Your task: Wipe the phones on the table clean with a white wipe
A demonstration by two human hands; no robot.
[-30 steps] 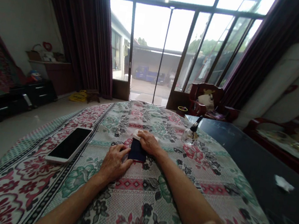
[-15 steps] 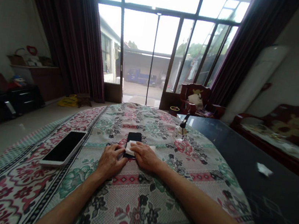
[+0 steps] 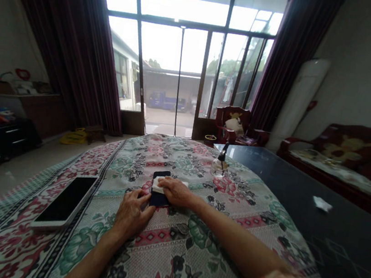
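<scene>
Holding a white cloth (image 3: 157, 186) in the right hand (image 3: 178, 192), pressed onto a dark phone-like slab (image 3: 159, 200) just below mid-frame, and resting a loosely open left hand (image 3: 131, 212) at its left edge.

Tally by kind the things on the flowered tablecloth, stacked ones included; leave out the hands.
Flat rectangular devices: 2 (a white-framed tablet-like device with a black screen and a smaller dark phone-like device)
Soft white cloth or tissue: 1
Clear bottle with a black top: 1
Total: 4
</scene>
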